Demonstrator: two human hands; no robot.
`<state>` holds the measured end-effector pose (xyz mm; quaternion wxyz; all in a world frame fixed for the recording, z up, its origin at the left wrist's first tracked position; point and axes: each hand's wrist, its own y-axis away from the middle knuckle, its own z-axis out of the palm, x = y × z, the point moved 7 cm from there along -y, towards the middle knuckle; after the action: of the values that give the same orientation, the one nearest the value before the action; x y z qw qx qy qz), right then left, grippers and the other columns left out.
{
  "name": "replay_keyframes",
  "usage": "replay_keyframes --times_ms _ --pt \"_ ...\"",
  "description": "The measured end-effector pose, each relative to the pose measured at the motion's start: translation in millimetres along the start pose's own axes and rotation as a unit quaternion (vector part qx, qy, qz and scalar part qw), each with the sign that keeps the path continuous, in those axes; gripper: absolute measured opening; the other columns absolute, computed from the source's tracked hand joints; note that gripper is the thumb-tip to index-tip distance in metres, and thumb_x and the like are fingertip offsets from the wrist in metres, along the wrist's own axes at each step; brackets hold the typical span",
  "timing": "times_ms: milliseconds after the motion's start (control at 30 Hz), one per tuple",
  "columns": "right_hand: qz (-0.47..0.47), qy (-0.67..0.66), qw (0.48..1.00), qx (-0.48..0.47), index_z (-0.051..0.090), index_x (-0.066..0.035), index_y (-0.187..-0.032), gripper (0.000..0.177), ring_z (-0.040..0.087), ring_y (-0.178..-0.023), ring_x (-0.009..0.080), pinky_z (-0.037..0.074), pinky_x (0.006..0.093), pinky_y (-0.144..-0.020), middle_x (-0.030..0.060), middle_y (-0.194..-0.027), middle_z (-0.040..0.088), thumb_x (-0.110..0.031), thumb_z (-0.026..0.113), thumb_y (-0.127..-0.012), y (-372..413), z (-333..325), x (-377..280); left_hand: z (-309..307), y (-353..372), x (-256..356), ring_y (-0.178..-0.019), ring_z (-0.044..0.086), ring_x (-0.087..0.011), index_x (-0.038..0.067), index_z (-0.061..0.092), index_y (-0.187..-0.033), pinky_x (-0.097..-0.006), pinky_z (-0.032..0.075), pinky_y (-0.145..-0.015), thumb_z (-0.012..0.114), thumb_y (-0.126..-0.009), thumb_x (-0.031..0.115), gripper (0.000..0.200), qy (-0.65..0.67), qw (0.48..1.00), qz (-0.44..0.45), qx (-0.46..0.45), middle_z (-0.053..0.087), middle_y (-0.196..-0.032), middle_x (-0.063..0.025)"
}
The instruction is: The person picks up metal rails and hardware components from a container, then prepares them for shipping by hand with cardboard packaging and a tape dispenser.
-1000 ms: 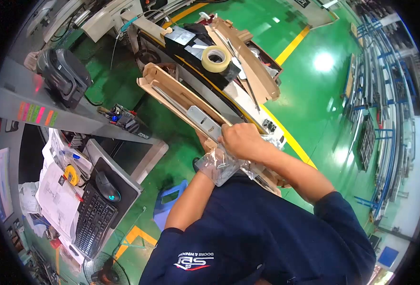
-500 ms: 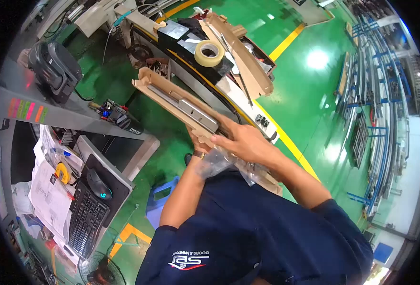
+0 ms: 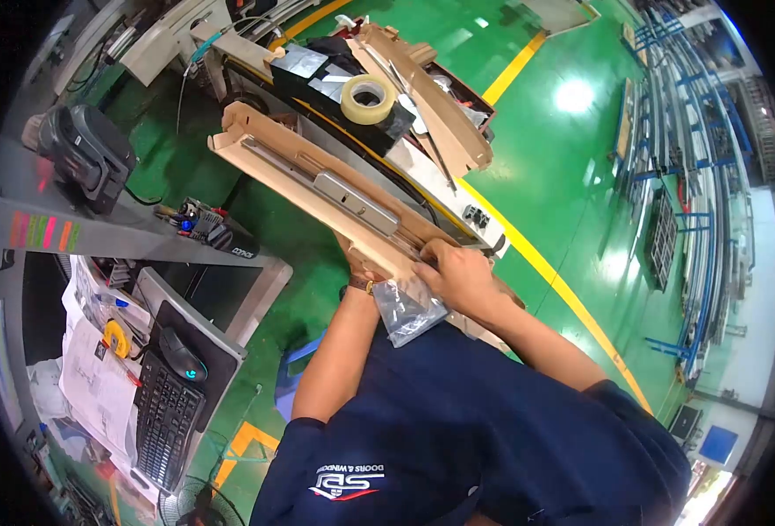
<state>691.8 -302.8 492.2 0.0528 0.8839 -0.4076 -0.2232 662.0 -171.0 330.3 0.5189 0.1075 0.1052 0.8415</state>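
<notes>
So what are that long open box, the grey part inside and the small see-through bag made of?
Long open box: probably cardboard, matte brown with folded flaps. Grey part: likely metal, given its satin sheen, though plastic isn't ruled out. Small bag: apparently clear plastic, creased and glinting.

We count two hands (image 3: 459, 277), two long cardboard boxes (image 3: 295, 195), one clear plastic bag (image 3: 407, 314), one roll of tape (image 3: 370, 115); also log one keyboard (image 3: 168, 425), one mouse (image 3: 182, 355), one yellow tape measure (image 3: 117, 338)

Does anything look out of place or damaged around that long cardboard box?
Slightly odd: a clear plastic bag dangles outside the cardboard box, near the left hand, rather than lying inside. No clear damage stands out.
</notes>
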Motion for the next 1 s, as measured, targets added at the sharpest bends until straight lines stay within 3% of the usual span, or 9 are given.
replay_keyframes --times_ms 233,333,467,500,533,567,667,767,1000 --pt "-0.049 0.035 0.998 -0.037 0.069 -0.005 -0.096 0.024 0.073 -0.083 0.0398 0.056 0.0515 -0.075 0.0188 -0.085 0.074 -0.029 0.068 -0.092 -17.2 10.5 -6.8 7.6 8.0 11.0 -0.123 0.061 -0.0295 0.017 0.054 -0.145 -0.0503 0.056 -0.101 0.048 -0.097 0.076 0.076 -0.038 0.998 0.051 -0.020 0.062 -0.137 -0.0077" --pt "-0.107 0.013 0.990 -0.090 0.068 -0.004 -0.093 0.024 0.072 -0.082 0.0411 0.056 0.0517 -0.074 0.0197 -0.084 0.073 -0.027 0.066 -0.092 -27.8 15.4 0.2 16.0 8.0 7.6 -0.122 0.062 -0.0284 0.017 0.055 -0.143 -0.0480 0.056 -0.101 0.048 -0.097 0.076 0.075 0.039 0.999 -0.008 -0.037 0.063 -0.136 -0.0066" --pt "-0.151 -0.142 0.964 -0.164 0.068 -0.001 -0.093 0.023 0.069 -0.072 0.0352 0.053 0.0458 -0.068 0.0186 -0.078 0.070 -0.025 0.065 -0.092 -23.2 0.7 -13.9 3.4 1.7 11.1 -0.122 0.061 -0.0281 0.017 0.055 -0.143 -0.0459 0.054 -0.103 0.048 -0.098 0.074 0.073 0.021 0.999 0.035 -0.010 0.063 -0.135 -0.0059" --pt "-0.183 -0.177 0.953 -0.163 0.066 -0.001 -0.094 0.021 0.065 -0.068 0.0252 0.051 0.0409 -0.066 0.0140 -0.076 0.068 -0.022 0.064 -0.093 -23.3 -0.5 -17.1 6.9 1.4 13.3 -0.122 0.061 -0.0278 0.017 0.055 -0.143 -0.0455 0.054 -0.103 0.048 -0.099 0.073 0.072 0.022 0.999 0.039 -0.023 0.063 -0.135 -0.0057" --pt "-0.169 -0.199 0.947 -0.187 0.065 -0.001 -0.095 0.021 0.063 -0.070 0.0224 0.050 0.0394 -0.067 0.0117 -0.077 0.066 -0.022 0.064 -0.094 -24.0 2.2 -16.0 9.9 2.0 15.1 -0.122 0.061 -0.0275 0.017 0.055 -0.143 -0.0451 0.053 -0.103 0.048 -0.099 0.073 0.071 0.021 0.998 0.043 -0.035 0.063 -0.134 -0.0055" --pt "-0.154 -0.223 0.939 -0.212 0.064 -0.001 -0.096 0.020 0.061 -0.072 0.0195 0.050 0.0378 -0.068 0.0094 -0.078 0.065 -0.021 0.064 -0.094 -23.0 4.2 -15.6 -1.8 8.4 13.8 -0.120 0.061 -0.0274 0.016 0.056 -0.141 -0.0464 0.052 -0.104 0.048 -0.100 0.071 0.069 -0.027 0.995 0.072 0.057 0.064 -0.132 -0.0050" --pt "-0.103 -0.321 0.903 -0.266 0.061 -0.002 -0.097 0.019 0.055 -0.079 0.0132 0.047 0.0328 -0.071 0.0032 -0.083 0.061 -0.020 0.063 -0.096 -19.9 9.5 -12.1 -40.8 -6.3 11.2 -0.121 0.061 -0.0283 0.017 0.057 -0.142 -0.0480 0.050 -0.107 0.048 -0.100 0.072 0.070 0.005 0.998 0.042 -0.047 0.063 -0.133 -0.0062" --pt "-0.097 -0.383 0.878 -0.271 0.060 -0.002 -0.097 0.018 0.053 -0.083 0.0108 0.046 0.0293 -0.074 -0.0001 -0.087 0.058 -0.020 0.062 -0.095 -20.1 12.1 -10.4 6.0 11.6 12.4 -0.120 0.062 -0.0279 0.016 0.057 -0.141 -0.0465 0.053 -0.103 0.048 -0.099 0.073 0.072 -0.007 0.998 0.052 0.040 0.064 -0.133 -0.0070" --pt "-0.088 -0.414 0.857 -0.295 0.063 -0.003 -0.102 0.017 0.053 -0.081 0.0077 0.045 0.0269 -0.072 -0.0025 -0.088 0.059 -0.018 0.058 -0.095 -14.5 12.1 -11.3 2.5 7.7 6.3 -0.117 0.063 -0.0270 0.014 0.058 -0.138 -0.0448 0.055 -0.099 0.050 -0.098 0.074 0.072 -0.010 0.999 0.017 0.027 0.064 -0.132 -0.0076"
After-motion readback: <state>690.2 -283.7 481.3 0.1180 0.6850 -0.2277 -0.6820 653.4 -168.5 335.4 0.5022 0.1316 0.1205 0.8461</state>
